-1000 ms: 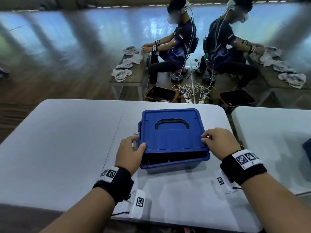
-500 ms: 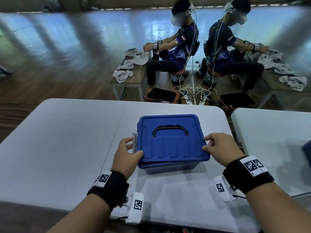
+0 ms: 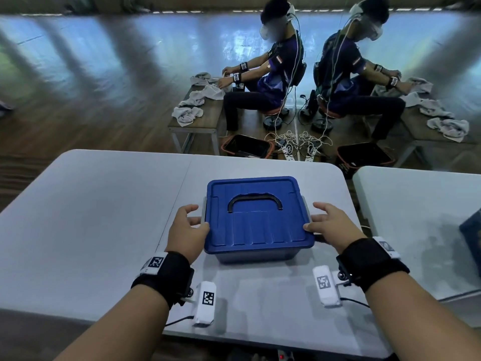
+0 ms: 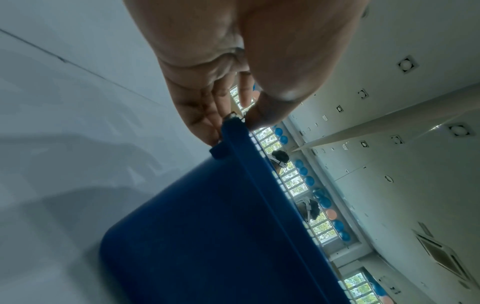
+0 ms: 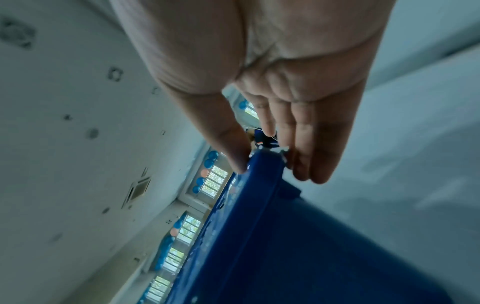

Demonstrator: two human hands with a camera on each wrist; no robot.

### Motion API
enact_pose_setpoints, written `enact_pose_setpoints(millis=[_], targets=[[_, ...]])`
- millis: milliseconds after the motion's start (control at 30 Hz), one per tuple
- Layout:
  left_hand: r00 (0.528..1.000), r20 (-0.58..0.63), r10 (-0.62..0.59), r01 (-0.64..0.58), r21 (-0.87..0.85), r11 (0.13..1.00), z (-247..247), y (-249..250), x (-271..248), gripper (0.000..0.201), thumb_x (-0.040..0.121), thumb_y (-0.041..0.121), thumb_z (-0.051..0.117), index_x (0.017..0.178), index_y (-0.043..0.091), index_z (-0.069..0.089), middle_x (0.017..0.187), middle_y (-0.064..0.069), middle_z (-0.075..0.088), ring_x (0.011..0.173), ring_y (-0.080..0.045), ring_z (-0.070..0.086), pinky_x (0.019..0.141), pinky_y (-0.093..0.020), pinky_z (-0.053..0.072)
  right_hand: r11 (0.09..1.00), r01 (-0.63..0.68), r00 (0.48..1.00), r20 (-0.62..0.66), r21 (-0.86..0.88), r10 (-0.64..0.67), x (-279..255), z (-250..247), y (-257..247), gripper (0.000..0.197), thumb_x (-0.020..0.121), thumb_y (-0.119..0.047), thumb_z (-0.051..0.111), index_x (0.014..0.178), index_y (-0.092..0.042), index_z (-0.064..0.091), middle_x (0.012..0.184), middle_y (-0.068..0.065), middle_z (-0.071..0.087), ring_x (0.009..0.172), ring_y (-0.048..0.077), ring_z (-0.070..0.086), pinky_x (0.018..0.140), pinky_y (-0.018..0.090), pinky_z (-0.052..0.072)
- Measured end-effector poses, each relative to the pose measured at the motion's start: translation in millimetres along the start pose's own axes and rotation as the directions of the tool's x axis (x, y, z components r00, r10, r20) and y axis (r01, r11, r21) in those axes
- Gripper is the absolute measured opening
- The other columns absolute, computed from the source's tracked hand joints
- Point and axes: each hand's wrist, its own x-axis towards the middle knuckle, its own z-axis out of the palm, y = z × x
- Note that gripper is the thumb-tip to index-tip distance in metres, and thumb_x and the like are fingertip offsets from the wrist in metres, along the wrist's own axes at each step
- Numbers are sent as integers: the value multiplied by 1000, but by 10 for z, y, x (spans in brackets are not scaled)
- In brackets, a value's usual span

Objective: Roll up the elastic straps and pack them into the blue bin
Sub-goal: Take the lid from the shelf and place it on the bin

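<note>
The blue bin (image 3: 257,217) stands on the white table (image 3: 104,217) with its lid flat on top and a black handle lying in the lid. No elastic straps show; the lid hides the inside. My left hand (image 3: 199,217) pinches the bin's left rim at the grey latch (image 3: 203,212), thumb on the lid. In the left wrist view the left hand (image 4: 233,119) nips the blue bin (image 4: 221,236) at its rim corner. My right hand (image 3: 313,216) pinches the right rim likewise. The right wrist view has my right hand (image 5: 267,160) with thumb above and fingers below the blue bin's (image 5: 298,236) rim.
A second white table (image 3: 416,204) stands close on the right, with a dark blue object (image 3: 472,230) at the frame edge. Beyond the table's far edge two people sit at low benches with grey towels (image 3: 187,114), and black crates (image 3: 247,147) sit on the floor.
The lid, lifted at its near edge a second ago with the dark inside showing, now lies flat on the bin. Both hands have slid to the side latches.
</note>
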Motion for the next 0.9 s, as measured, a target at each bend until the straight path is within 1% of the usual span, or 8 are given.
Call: enact_pose_setpoints(millis=[133,300,400,467,533,667,800,900], targets=[[999,-34,14,-13,19,1000,-74,26,103,43,92,13,60,131,26,48,102,4,64,90,-12,65,63,-25,51,994,54,998,-26,92,-52,-101,177,85,73,85,4,72,147,-12,38,121,14,63,99,29,70,69,34,61],[998,-48,30,-28,39,999,-190,29,172,39,91,11,60,126,27,51,101,1,66,93,-18,66,72,-36,59,986,163,979,-122,-19,-165,-144,355,127,69,83,0,75,142,-18,42,112,1,59,94,21,69,84,42,61],[998,-59,27,-28,-17,999,-243,13,217,30,93,10,60,121,21,58,100,-6,71,92,-23,69,82,-45,60,986,130,983,-147,103,-114,-111,379,133,55,91,-6,69,140,-14,45,113,11,64,97,25,69,83,43,61],[999,-51,-14,7,-120,993,-279,5,242,27,95,8,58,121,15,60,99,-11,72,84,-24,69,78,-43,61,957,59,990,-142,284,-19,-82,371,133,43,95,-2,60,137,-7,48,112,23,67,93,29,70,80,43,61],[999,-5,-50,48,-196,979,-315,11,253,30,96,6,61,125,11,58,97,-14,72,80,-23,68,73,-39,60,929,19,992,-124,369,29,-60,366,145,37,96,2,58,131,-5,51,108,28,67,86,30,69,75,40,60],[972,159,-172,214,-298,930,-386,57,342,36,93,3,67,126,12,55,96,-20,70,79,-27,69,71,-40,61,912,-31,995,-72,408,66,-18,381,171,32,96,3,57,127,-4,57,99,22,69,81,29,69,74,42,59],[930,299,-212,288,-237,928,-433,158,426,21,95,1,64,116,4,62,96,-18,71,79,-25,70,64,-33,62,926,-35,998,-31,377,51,-34,406,129,21,97,3,55,111,-9,65,89,15,76,73,23,72,67,38,59],[910,343,-233,299,-154,942,-399,167,499,9,93,0,65,102,0,68,101,-24,73,83,-29,71,73,-39,63,949,-12,998,-55,316,31,-34,437,99,21,96,4,56,108,-10,66,88,14,77,73,24,72,68,38,59]])
